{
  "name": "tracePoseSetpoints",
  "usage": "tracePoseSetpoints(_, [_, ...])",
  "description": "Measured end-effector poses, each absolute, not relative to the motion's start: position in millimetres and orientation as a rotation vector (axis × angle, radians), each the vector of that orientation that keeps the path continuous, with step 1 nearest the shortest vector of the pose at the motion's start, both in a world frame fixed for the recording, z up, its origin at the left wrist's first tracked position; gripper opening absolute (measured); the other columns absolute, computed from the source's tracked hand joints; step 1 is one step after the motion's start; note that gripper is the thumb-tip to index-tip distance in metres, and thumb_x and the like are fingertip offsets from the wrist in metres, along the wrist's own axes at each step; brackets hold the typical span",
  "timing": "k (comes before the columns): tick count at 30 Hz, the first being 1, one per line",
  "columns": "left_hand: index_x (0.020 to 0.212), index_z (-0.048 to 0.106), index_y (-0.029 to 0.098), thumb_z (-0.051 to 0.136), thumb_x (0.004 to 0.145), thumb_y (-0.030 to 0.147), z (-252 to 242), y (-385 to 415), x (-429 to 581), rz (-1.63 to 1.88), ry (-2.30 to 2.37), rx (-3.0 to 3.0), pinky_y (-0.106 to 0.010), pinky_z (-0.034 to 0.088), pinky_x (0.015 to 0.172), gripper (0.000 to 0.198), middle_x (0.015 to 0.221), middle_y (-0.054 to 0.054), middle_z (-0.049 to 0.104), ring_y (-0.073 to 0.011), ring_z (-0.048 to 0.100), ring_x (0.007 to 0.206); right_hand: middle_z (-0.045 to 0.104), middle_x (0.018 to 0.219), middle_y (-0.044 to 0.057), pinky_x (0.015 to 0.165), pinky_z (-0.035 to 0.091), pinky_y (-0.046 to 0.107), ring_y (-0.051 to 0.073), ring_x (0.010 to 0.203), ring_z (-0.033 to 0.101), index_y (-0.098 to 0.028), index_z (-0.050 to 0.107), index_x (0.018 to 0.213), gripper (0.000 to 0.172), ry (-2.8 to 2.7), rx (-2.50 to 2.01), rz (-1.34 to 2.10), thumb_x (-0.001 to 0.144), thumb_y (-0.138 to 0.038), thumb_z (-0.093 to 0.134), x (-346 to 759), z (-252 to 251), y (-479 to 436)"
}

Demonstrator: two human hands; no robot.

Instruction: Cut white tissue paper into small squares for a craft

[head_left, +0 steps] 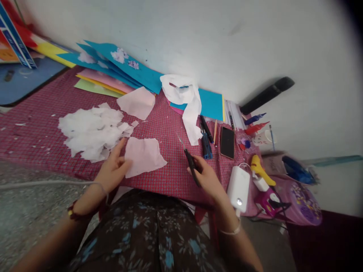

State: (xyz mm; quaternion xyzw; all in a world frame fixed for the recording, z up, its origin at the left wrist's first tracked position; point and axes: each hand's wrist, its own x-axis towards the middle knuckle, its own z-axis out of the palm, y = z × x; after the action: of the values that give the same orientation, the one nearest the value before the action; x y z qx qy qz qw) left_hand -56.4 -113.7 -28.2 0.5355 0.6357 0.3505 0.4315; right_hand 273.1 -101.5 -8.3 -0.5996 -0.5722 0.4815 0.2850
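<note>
My left hand (112, 170) is open at the left edge of a torn pale paper piece (146, 156). Its index finger points forward, and its thumb lies over the paper's edge. In my right hand (208, 175) is a pair of scissors (191, 162), seen nearly edge-on, with black handles and thin blades pointing away from me. Beyond my left hand spreads a heap of torn white paper (90, 130). Another pale sheet (136, 102) lies behind it. A white paper strip (190, 117) curls down from the back.
Blue card sheets (124, 70) lean near the wall. To the right are a utility knife (206, 143), a phone (227, 142), a white power bank (238, 189), a yellow glue gun (261, 170) and a pink tub (300, 204). A checked cloth (34, 124) covers the table.
</note>
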Motion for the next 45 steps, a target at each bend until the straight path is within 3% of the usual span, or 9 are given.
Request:
tracePoseSetpoints(3, [0.154,0.039,0.021,0.055,0.079,0.037,-23.1,-118.7,-61.0,0.821,1.587,1.411,-0.033,0.055,0.065,0.078,0.076,-0.001,0.07,-0.0205,0.062,0.065,0.068,0.116,0.012,0.095,0.048,0.048,0.03,0.102,0.064,-0.023,0.062,0.128,0.049,-1.944,-1.756,0.742,0.08,-0.029,0.066,276.1,-8.0,-90.3])
tracePoseSetpoints(8, [0.098,0.079,0.023,0.048,0.07,0.03,-19.5,-110.9,-76.1,0.719,1.574,1.517,-0.039,0.056,0.074,0.043,0.088,-0.005,0.077,-0.0266,0.069,0.078,0.064,0.116,0.016,0.099,0.048,0.056,0.033,0.108,0.061,-0.018,0.062,0.13,0.047,-2.075,-1.728,0.479,0.084,-0.025,0.062,275.2,-13.5,-84.8])
tracePoseSetpoints(12, [0.093,0.081,0.025,0.052,0.07,0.035,-16.0,-111.1,-60.5,0.764,1.519,1.407,-0.036,0.057,0.066,0.038,0.084,-0.003,0.078,-0.0251,0.07,0.073,0.06,0.125,0.015,0.105,0.045,0.055,0.031,0.119,0.057,-0.024,0.06,0.133,0.048,-2.008,-1.536,0.56,0.086,-0.022,0.063,254.7,-4.6,-103.2])
tracePoseSetpoints(17, [0.095,0.078,0.026,0.062,0.076,0.037,-6.2,-133.6,-19.2,0.899,1.407,1.354,-0.031,0.057,0.06,0.027,0.083,-0.003,0.078,-0.0198,0.069,0.067,0.047,0.15,0.013,0.115,0.041,0.049,0.03,0.139,0.046,-0.03,0.036,0.154,0.086,-2.265,-1.115,1.04,0.077,-0.024,0.074,204.6,-9.7,-129.7])
tracePoseSetpoints(23, [0.114,0.072,0.034,0.066,0.083,0.031,10.6,-153.5,-28.0,1.06,1.436,1.983,-0.032,0.057,0.068,0.031,0.074,0.0,0.07,-0.0177,0.065,0.066,0.072,0.104,0.009,0.101,0.05,0.045,0.022,0.103,0.067,-0.025,0.069,0.098,0.015,-2.053,-1.037,1.032,0.092,-0.02,0.056,191.3,-34.8,-124.0])
tracePoseSetpoints(29, [0.126,0.066,0.032,0.064,0.08,0.026,0.1,-124.6,-49.3,0.597,1.275,2.332,-0.054,0.039,0.113,0.047,0.15,-0.007,0.052,-0.0328,0.047,0.137,0.073,0.094,0.003,0.114,0.038,0.049,0.02,0.095,0.068,-0.026,0.062,0.093,0.013,-2.041,-1.001,1.086,0.091,-0.017,0.053,212.7,-31.5,-131.2])
tracePoseSetpoints(34, [0.085,0.072,0.026,0.055,0.081,0.017,-8.1,-114.4,-42.1,0.568,1.301,2.484,-0.055,0.043,0.105,0.02,0.126,-0.007,0.068,-0.0314,0.057,0.121,0.069,0.089,0.003,0.099,0.05,0.042,0.02,0.089,0.066,-0.024,0.062,0.093,0.013,-1.938,-1.138,1.029,0.09,-0.016,0.052,223.4,-30.1,-135.1])
tracePoseSetpoints(39, [0.092,0.07,0.021,0.053,0.087,0.011,-5.5,-131.0,-31.8,0.507,1.188,2.576,-0.041,0.051,0.084,0.019,0.103,-0.007,0.073,-0.0237,0.065,0.096,0.069,0.099,0.006,0.086,0.05,0.035,0.02,0.093,0.063,-0.02,0.065,0.104,0.019,-2.022,-1.31,0.916,0.093,-0.013,0.051,218.4,-19.6,-112.0])
tracePoseSetpoints(45, [0.102,0.067,0.016,0.05,0.089,0.006,-21.7,-151.4,-26.9,0.457,1.043,2.532,-0.036,0.053,0.094,0.022,0.114,-0.009,0.073,-0.0208,0.066,0.107,0.063,0.115,0.012,0.092,0.043,0.042,0.027,0.106,0.057,-0.017,0.068,0.104,0.018,-2.417,-1.397,0.67,0.088,-0.025,0.066,191.3,-13.4,-89.4])
